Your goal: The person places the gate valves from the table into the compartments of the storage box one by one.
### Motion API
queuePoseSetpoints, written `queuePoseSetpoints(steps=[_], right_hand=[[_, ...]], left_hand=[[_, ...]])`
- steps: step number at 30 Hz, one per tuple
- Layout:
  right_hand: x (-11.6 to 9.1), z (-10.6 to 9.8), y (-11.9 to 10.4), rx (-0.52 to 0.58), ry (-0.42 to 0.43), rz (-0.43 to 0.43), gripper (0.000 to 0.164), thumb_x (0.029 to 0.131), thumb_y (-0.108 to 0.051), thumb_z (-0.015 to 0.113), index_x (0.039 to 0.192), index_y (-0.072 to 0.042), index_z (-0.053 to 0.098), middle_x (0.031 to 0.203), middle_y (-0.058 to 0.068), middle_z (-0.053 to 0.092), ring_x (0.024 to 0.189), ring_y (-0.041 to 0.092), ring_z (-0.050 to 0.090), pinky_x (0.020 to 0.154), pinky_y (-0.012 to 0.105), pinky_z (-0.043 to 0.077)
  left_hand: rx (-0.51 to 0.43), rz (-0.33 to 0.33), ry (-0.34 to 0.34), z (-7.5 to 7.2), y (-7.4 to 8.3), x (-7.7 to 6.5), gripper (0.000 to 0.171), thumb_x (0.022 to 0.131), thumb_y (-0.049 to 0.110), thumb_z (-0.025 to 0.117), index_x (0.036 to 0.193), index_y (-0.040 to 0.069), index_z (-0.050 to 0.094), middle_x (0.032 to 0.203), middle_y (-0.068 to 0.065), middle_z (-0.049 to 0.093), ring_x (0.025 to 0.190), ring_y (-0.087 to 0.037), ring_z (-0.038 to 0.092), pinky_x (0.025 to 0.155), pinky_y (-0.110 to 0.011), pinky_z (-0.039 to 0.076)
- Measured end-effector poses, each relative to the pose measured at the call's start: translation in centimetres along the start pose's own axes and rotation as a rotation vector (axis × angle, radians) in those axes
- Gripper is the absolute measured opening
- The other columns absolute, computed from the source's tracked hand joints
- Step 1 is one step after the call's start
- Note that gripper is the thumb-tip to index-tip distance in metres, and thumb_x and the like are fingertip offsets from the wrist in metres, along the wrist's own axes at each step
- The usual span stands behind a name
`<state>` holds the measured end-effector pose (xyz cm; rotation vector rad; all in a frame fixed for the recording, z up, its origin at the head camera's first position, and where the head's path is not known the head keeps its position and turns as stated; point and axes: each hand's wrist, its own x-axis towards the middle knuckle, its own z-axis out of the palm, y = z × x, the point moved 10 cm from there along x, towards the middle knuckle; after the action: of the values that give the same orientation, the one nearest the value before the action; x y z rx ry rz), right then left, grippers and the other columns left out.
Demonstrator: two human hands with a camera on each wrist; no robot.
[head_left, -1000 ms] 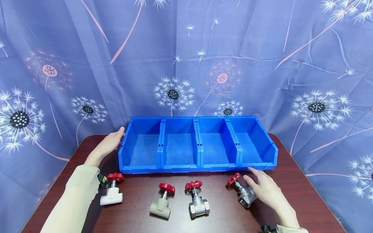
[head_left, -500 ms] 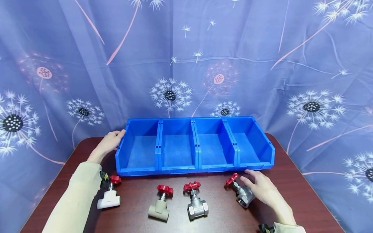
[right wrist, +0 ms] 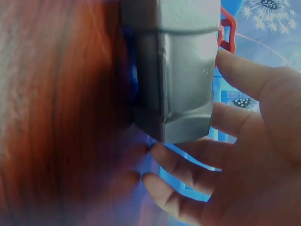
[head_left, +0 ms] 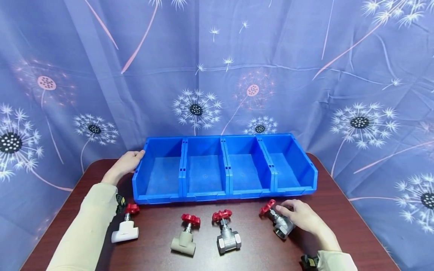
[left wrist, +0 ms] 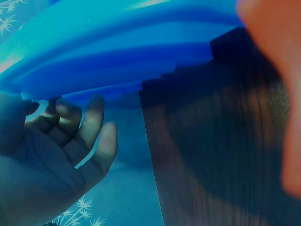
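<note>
A blue bin row point(head_left: 205, 197) with several open compartments stands across the back of the table. My left hand point(head_left: 127, 163) is against its left end, thumb near the upper edge. In the left wrist view, its loosely bent fingers point(left wrist: 109, 141) lie along the bin's outer side. My right hand point(head_left: 301, 216) is around a steel valve point(head_left: 283, 227) with a red handwheel point(head_left: 267, 207). The thumb lies along the valve; the index fingertip is hidden behind its metal body point(right wrist: 186, 80). Its lower fingertips point(right wrist: 153, 181) reach down to the tabletop, and the valve lies tilted there.
Along the front stand a white valve point(head_left: 125, 231), a beige valve point(head_left: 184, 242) and another steel valve point(head_left: 228, 241), each with a red handwheel. They rest on a dark red-brown table point(head_left: 257, 252). Behind it hangs a blue dandelion-print curtain point(head_left: 217, 56).
My right hand has drawn back from the bin's front edge and bent its fingers around the steel valve. My left fingers have bent at the bin's side. The head view shifts slightly.
</note>
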<state>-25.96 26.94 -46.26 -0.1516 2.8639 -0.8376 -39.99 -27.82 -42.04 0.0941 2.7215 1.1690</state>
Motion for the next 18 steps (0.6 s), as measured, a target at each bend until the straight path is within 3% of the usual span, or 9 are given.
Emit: queuePoseSetpoints(steps=[5, 9, 15, 18], right_hand=[[0.4, 0.9, 0.2, 0.062, -0.079, -0.004, 0.031, 0.093, -0.043, 0.065, 0.093, -0.012, 0.072, 0.077, -0.001, 0.059, 0.072, 0.017, 0.053, 0.061, 0.033, 0.045], [0.7, 1.7, 0.0, 0.11, -0.152, -0.036, 0.031, 0.093, -0.043, 0.064, 0.088, -0.013, 0.071, 0.071, -0.002, 0.058, 0.067, 0.016, 0.052, 0.055, 0.03, 0.043], [0.9, 2.3, -0.6, 0.144, -0.223, -0.104, 0.032, 0.095, -0.042, 0.062, 0.08, -0.015, 0.069, 0.064, -0.007, 0.05, 0.058, 0.009, 0.044, 0.049, 0.025, 0.034], [0.9, 2.5, -0.8, 0.169, -0.245, -0.132, 0.031, 0.096, -0.039, 0.061, 0.077, -0.014, 0.068, 0.062, -0.008, 0.046, 0.055, 0.007, 0.04, 0.048, 0.023, 0.03]], left_hand=[[-0.029, -0.012, -0.018, 0.4, 0.1, -0.1, 0.068, 0.107, 0.043, 0.023, 0.141, -0.015, 0.037, 0.121, -0.031, 0.058, 0.104, -0.037, 0.062, 0.082, -0.048, 0.054], [-0.024, -0.027, -0.006, 0.5, -0.1, -0.2, 0.072, 0.107, 0.047, 0.02, 0.143, -0.014, 0.035, 0.13, -0.033, 0.052, 0.114, -0.043, 0.056, 0.086, -0.051, 0.051], [-0.01, -0.037, 0.032, 0.3, -0.5, -0.4, 0.072, 0.105, 0.052, 0.02, 0.129, -0.008, 0.051, 0.101, -0.022, 0.059, 0.104, -0.035, 0.058, 0.082, -0.046, 0.051], [-0.026, -0.039, 0.037, 0.4, -0.7, -0.3, 0.072, 0.104, 0.055, 0.022, 0.129, -0.006, 0.052, 0.099, -0.019, 0.06, 0.102, -0.032, 0.059, 0.083, -0.045, 0.05]])
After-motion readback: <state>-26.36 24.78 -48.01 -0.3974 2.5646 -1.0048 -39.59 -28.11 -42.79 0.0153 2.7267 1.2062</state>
